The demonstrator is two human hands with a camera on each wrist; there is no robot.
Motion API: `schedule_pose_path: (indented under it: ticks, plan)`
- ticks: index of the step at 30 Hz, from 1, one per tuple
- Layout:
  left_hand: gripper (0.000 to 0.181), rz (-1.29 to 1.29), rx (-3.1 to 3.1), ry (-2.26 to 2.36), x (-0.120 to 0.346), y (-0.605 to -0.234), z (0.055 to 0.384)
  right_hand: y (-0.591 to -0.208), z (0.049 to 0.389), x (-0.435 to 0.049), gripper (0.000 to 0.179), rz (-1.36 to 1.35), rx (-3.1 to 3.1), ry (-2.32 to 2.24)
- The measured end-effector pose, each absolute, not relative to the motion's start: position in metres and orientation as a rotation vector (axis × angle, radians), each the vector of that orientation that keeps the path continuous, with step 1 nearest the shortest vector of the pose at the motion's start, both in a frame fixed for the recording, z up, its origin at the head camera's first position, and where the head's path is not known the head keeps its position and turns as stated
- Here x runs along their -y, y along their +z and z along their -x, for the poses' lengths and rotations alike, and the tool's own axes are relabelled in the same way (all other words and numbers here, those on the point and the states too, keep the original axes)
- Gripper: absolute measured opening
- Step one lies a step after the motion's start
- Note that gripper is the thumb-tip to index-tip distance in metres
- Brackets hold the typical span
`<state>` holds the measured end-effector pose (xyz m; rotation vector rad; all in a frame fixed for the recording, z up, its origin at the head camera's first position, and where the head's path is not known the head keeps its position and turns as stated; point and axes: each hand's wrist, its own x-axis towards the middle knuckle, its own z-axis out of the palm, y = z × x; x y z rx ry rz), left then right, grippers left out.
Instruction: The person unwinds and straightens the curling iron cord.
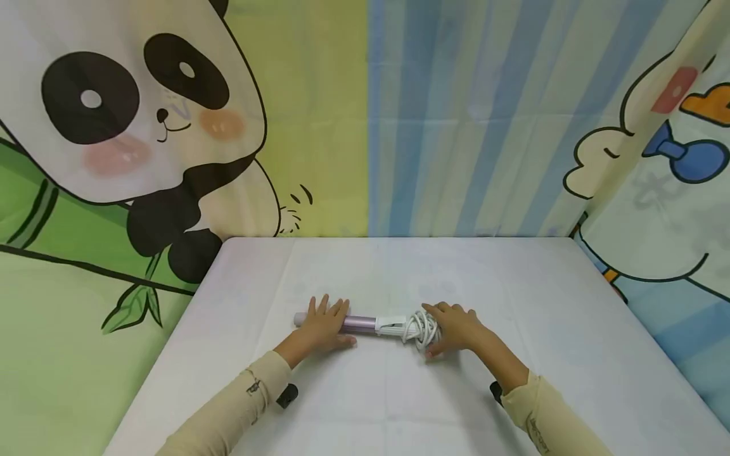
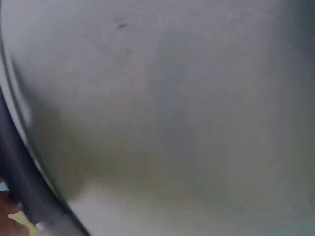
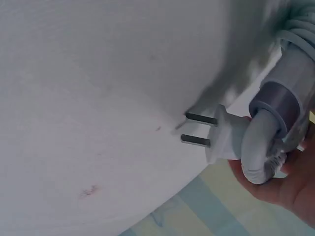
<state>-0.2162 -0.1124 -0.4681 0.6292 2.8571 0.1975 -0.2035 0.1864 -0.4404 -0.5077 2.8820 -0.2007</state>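
Observation:
A curling iron lies crosswise on the white table, its purple barrel to the left and a white clamp lever near its middle. White cord is wound in loops about its right end. My left hand rests over the barrel with straight, spread fingers. At the other end, my right hand holds the corded handle, fingers on the far side and thumb on the near side. The right wrist view shows a two-pin plug beside the handle end. Along the left wrist view's edge runs the dark barrel.
The white table reaches back to a curtain with a panda and blue stripes. Another cartoon-printed cloth hangs along the right. Small dark devices sit at both wrists.

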Motion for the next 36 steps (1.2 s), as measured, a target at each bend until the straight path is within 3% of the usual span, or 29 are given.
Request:
schedule_pose_path:
  ticks: [5, 9, 20, 28, 36]
  plan:
    - [0.044, -0.779, -2.939, 0.189, 0.108, -0.476, 0.217, -0.451, 0.199, -0.188, 0.074, 0.579, -2.984, -0.097]
    - [0.032, -0.919, -3.031, 0.231, 0.112, -0.460, 0.220, -0.438, 0.197, -0.190, 0.067, 0.648, -3.074, -0.089]
    - [0.042, -1.334, -3.334, 0.142, 0.120, -0.388, 0.229, -0.357, 0.197, -0.203, 0.067, 0.833, -3.258, -0.148]
    - [0.051, -1.488, -3.620, 0.130, 0.121, -0.361, 0.227, -0.322, 0.190, -0.204, 0.072, 0.861, -3.304, -0.224]
    - [0.053, -1.521, -3.734, 0.116, 0.130, -0.358, 0.231, -0.324, 0.196, -0.228, 0.087, 0.694, -3.183, -0.965]
